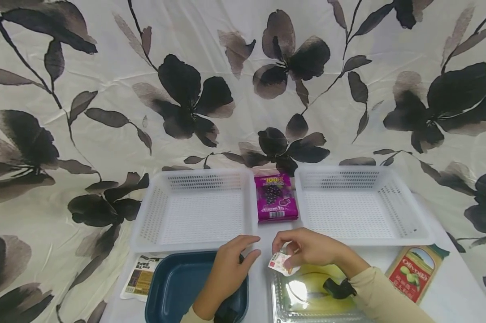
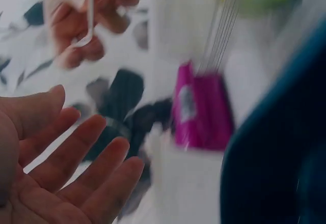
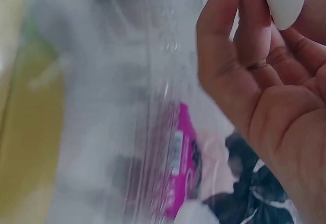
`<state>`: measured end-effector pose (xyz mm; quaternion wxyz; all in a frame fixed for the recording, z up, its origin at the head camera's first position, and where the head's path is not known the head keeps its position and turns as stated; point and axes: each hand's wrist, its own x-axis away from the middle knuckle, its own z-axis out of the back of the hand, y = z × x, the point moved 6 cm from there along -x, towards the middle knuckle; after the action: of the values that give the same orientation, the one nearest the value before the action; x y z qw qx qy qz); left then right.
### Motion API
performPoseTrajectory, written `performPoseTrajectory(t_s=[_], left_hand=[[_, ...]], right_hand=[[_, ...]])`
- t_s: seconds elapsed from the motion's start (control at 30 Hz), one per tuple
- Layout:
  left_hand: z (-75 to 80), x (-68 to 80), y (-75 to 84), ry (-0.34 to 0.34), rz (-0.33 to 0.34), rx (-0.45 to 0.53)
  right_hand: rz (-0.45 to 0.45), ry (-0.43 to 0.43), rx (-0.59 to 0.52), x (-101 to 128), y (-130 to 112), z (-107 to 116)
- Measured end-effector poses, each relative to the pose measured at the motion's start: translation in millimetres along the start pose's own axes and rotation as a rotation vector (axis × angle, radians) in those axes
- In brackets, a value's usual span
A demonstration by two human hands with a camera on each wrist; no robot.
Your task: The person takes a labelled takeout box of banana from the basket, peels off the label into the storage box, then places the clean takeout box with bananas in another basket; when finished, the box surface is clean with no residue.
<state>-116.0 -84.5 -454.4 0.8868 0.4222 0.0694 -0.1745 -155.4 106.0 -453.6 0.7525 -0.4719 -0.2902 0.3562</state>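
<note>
White packet: a small white sachet [image 1: 280, 264] with a red mark sits pinched in the fingertips of the right hand [image 1: 307, 248], held just above the near edge of the clear plastic clamshell [image 1: 307, 294].
Grip on it: thumb and forefinger curl round one end only, the rest hanging free, so I'd say it is a light hold; a jolt could let the sachet drop onto the clamshell's lid or slide off beside it.
Left hand: the left hand [image 1: 228, 273] hangs over the dark blue tray [image 1: 174, 287] with fingers relaxed and spread, holding nothing; the left wrist view shows the open palm [image 2: 66, 168] plainly.
Gap between hands: narrow, so if the free hand reaches across it could knock the sachet loose.
Purple pack: the grape snack pack [image 1: 276, 197] lies flat between the two white baskets, left basket [image 1: 146, 224] and right basket [image 1: 408, 215], both apparently bare inside.
Other things: an olive oil label [image 1: 414, 271] lies right of the clamshell, a dark-printed packet [image 1: 140, 280] left of the tray.
Blur: both wrist views are smeared, so fine detail of the pinch is hard to tell.
</note>
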Motion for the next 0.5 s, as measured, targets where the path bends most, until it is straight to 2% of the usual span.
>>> performPoseTrajectory(t_s=[0.1, 0.2, 0.33, 0.5], left_hand=[[28.8, 11.2, -9.5, 0.090, 0.016, -0.028], [58.4, 24.4, -20.3, 0.170, 0.025, -0.106], [94.7, 42.7, -37.6, 0.261, 0.054, -0.231], [130.0, 63.4, -61.3, 0.332, 0.147, -0.333]], right_hand=[[0.000, -0.025, -0.057, -10, -6, -7], [0.022, -0.043, -0.083, -21, -12, -13], [0.074, -0.038, -0.008, -39, -19, -22], [0.095, -0.038, 0.044, -66, -28, -36]])
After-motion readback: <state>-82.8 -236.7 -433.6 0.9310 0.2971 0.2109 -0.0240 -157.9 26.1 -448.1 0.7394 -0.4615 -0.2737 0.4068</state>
